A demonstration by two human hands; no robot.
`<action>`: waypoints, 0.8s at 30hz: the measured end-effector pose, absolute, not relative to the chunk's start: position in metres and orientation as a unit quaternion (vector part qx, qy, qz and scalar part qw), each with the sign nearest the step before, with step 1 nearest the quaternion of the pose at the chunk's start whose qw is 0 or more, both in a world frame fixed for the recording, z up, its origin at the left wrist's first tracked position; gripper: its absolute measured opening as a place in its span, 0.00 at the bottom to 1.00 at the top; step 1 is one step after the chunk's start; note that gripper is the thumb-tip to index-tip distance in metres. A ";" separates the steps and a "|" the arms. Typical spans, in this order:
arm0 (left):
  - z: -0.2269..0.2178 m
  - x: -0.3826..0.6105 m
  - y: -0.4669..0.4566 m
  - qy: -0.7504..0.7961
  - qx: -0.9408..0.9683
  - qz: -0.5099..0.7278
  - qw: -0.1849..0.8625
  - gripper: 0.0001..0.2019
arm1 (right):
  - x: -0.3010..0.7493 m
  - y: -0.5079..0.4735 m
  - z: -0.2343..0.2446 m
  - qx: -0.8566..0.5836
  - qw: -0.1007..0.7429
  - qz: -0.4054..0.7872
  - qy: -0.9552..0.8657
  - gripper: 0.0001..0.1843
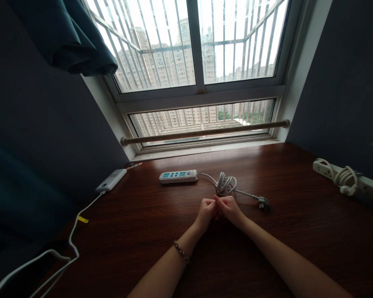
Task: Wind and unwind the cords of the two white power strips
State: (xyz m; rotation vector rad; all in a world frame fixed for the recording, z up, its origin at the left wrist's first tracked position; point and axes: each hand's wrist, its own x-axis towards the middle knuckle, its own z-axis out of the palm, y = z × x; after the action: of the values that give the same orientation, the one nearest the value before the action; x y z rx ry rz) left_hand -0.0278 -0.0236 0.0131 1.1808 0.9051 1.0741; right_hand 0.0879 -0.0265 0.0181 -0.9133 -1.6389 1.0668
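Note:
My left hand (206, 212) and my right hand (230, 208) meet at the knuckles low over the brown wooden table (127, 231). Both are curled into loose fists, and nothing shows in them. Just beyond them lies the bundled grey-white cord (225, 183) of a power strip; whether the fingers touch it I cannot tell. The white power strip (178, 177) with blue-green sockets lies flat to the left of the bundle. To the right, the cord ends in a plug (262, 203) with its prongs showing. A braided bracelet (181, 251) circles my left wrist.
A white box-like device (112, 181) with a cable (75, 225) sits at the left, near a yellow tag (83, 219). Another white power strip (371, 188) with a wound cord lies at the far right. Behind the table are a window and a horizontal rail (205, 133); a blue curtain (71, 41) hangs upper left.

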 end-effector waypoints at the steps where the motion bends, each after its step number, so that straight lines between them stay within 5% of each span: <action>1: 0.013 -0.028 -0.024 0.391 0.511 0.464 0.608 0.27 | 0.088 -0.027 0.018 -0.373 0.472 0.436 -0.670 0.31; 24: 0.012 -0.028 -0.023 0.395 0.523 0.460 0.599 0.28 | 0.088 -0.024 0.013 -0.379 0.467 0.430 -0.674 0.33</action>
State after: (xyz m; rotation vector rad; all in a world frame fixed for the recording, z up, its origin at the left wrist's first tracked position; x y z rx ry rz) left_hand -0.0281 -0.0228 0.0117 1.2128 0.9152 1.0671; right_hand 0.0879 -0.0238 0.0134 -0.9289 -1.6539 1.0540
